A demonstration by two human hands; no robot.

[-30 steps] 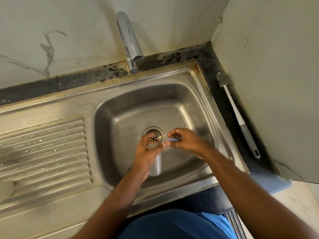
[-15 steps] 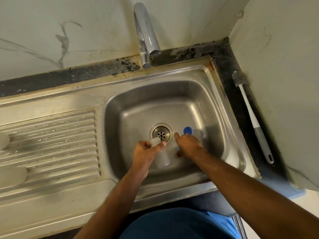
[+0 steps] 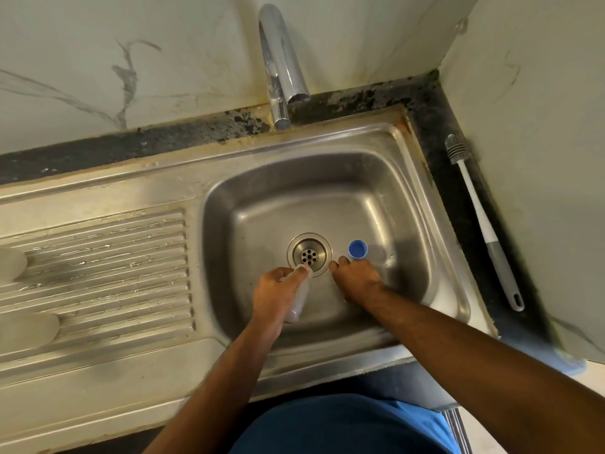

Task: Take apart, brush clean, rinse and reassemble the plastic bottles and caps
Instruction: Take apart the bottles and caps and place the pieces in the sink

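A small clear plastic bottle (image 3: pixel 299 299) without its cap is gripped in my left hand (image 3: pixel 278 293) over the sink basin (image 3: pixel 327 204), its open mouth pointing toward the drain (image 3: pixel 309 254). A blue cap (image 3: pixel 357 249) lies open side up on the basin floor, right of the drain. My right hand (image 3: pixel 355 278) hovers just in front of the cap, fingers loosely curled and holding nothing. A white bottle brush (image 3: pixel 481 217) with a grey handle lies on the dark counter to the right of the sink.
The chrome tap (image 3: pixel 281 67) stands behind the basin, not running. A ribbed draining board (image 3: pixel 98 263) spreads to the left, with two pale blurred objects (image 3: pixel 19 329) at its left edge. Walls close in behind and on the right.
The blue cap left my right hand and now lies on the basin floor. My right hand has drawn back from it. The bottle stays in my left hand, uncapped.
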